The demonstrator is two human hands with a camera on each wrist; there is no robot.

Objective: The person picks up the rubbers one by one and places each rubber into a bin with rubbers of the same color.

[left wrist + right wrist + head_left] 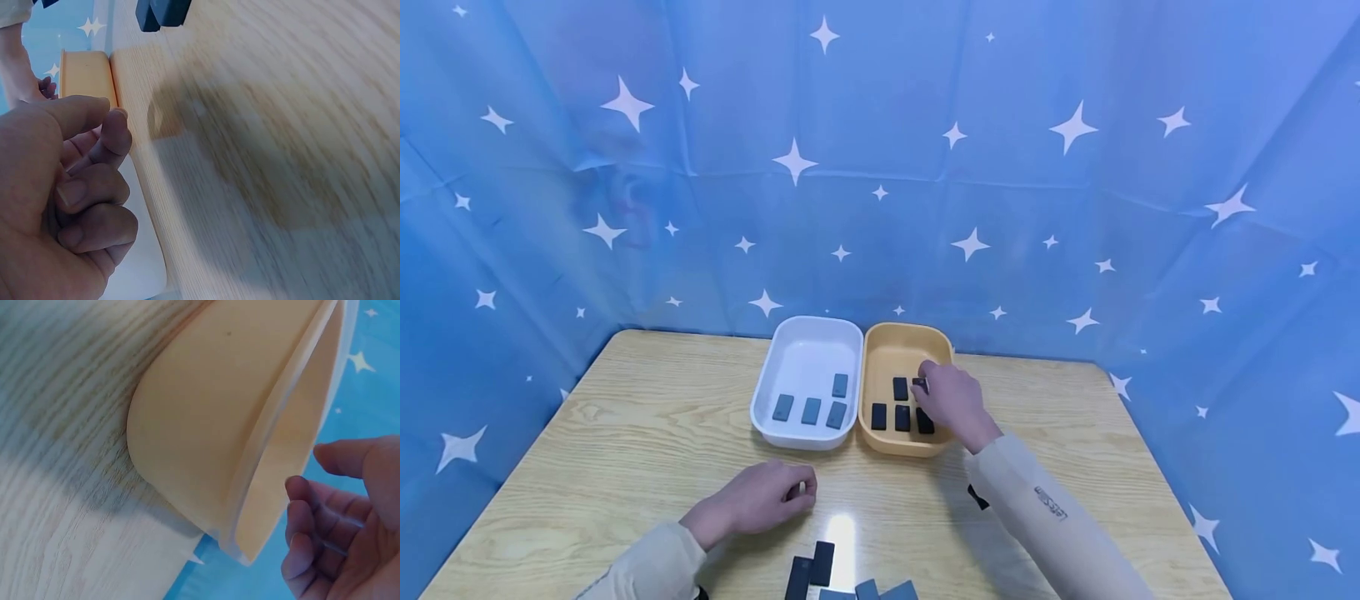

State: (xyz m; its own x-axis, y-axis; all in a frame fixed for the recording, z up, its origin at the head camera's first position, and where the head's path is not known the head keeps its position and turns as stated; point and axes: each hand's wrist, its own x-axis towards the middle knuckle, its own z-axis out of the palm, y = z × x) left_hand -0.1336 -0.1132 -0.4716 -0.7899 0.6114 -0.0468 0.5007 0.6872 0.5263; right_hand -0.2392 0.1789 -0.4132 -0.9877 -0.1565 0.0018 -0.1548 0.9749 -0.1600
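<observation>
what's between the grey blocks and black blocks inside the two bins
The head view shows the white bin's right wall and the orange bin's left wall, side by side.

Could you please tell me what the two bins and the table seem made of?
White bin: probably smooth moulded plastic, given its rounded rim.
Orange bin: likely plastic too, satin, evenly coloured.
Table: wood or laminate; grain shows, and a bright reflection suggests some gloss.
</observation>
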